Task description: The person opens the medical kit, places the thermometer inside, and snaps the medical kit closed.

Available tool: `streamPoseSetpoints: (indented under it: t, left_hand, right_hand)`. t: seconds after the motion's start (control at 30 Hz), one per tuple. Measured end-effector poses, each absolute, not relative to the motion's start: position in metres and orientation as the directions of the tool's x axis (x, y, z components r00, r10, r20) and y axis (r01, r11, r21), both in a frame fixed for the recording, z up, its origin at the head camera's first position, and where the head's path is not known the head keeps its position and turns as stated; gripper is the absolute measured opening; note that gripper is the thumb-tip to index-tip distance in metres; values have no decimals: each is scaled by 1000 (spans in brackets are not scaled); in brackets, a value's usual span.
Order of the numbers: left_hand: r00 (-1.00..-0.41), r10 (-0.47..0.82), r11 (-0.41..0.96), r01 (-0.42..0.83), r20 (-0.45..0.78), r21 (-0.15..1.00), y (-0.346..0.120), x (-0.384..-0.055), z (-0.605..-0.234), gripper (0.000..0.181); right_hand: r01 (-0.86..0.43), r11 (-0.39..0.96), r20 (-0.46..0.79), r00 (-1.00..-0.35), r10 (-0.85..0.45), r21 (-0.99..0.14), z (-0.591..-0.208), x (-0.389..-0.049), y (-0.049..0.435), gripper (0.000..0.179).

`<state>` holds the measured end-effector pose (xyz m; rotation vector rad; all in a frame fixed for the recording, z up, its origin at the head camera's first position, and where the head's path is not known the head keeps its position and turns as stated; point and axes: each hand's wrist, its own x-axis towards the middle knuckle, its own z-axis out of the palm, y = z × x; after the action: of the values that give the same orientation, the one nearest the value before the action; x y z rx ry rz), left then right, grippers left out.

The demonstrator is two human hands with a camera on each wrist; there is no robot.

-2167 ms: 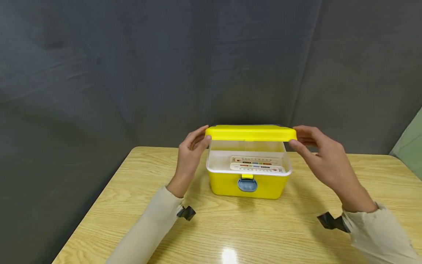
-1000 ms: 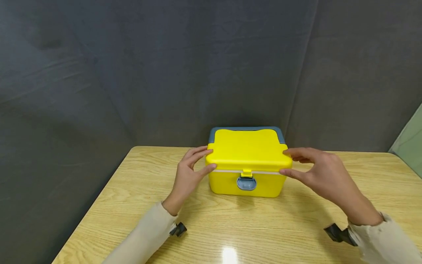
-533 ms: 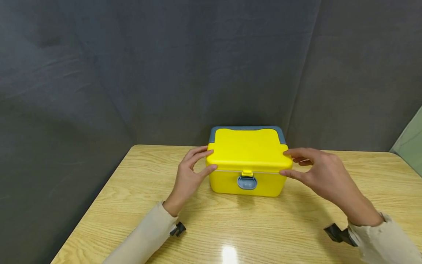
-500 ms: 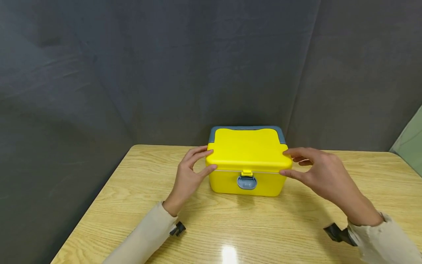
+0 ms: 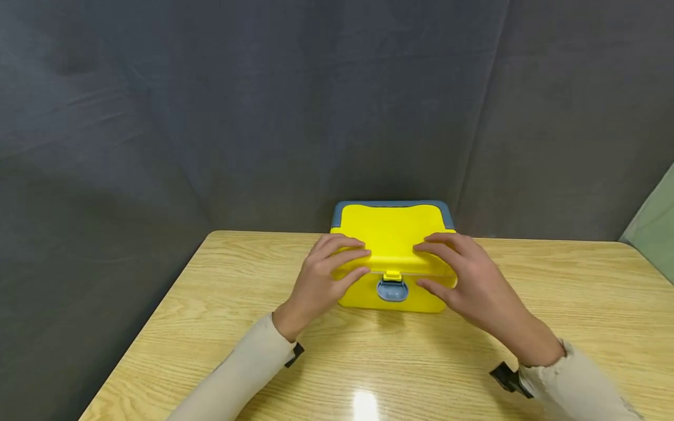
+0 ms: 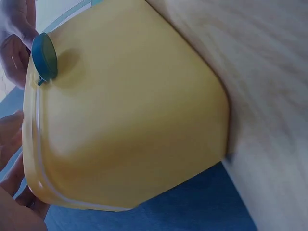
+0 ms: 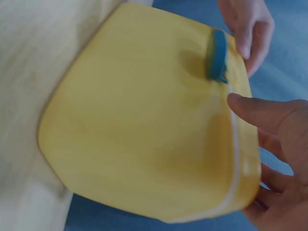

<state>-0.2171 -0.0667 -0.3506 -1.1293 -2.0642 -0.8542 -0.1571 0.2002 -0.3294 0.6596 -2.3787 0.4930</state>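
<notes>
A yellow plastic storage box (image 5: 392, 225) with a blue-grey carrying handle (image 5: 392, 203) stands on the table with its lid down. On its front, a blue-grey latch (image 5: 392, 290) sticks outward below a yellow tab, as the left wrist view's latch (image 6: 45, 55) also shows. My left hand (image 5: 329, 272) lies over the lid's left front part, fingers extended on top and thumb near the front edge. Over the right front part my right hand (image 5: 468, 280) spreads its fingers; its thumb (image 7: 248, 108) is near the seam. The box's inside is hidden.
The box is at the far side of a wood-grain table (image 5: 226, 292), close to a dark grey cloth (image 5: 316, 105) hanging behind. A pale green surface (image 5: 655, 222) shows at the right edge. Black camera mounts sit at both sleeves.
The lid has come down and covers the thermometer cards seen inside earlier. Both hands have since left the lid's corners and moved inward toward the latch.
</notes>
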Motion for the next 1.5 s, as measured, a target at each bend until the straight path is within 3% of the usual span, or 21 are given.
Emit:
streamPoseSetpoints:
  t: [0.3,0.9,1.5]
  left_hand:
    - [-439,477,474,858,761,198,-62,-217,-350,26]
    - [-381,430,400,893,818,206,-59,-222,-358,28]
    - [-380,419,382,898,824,220,-57,-223,-358,27]
  right_hand:
    - [-598,791,701,-620,-354,-129,-344,-166,188,58]
    - [-565,819,733,-598,-325,-98,-353,-167,184,61]
    - [-576,809,741,-593,-316,-116,-350,-165,184,60]
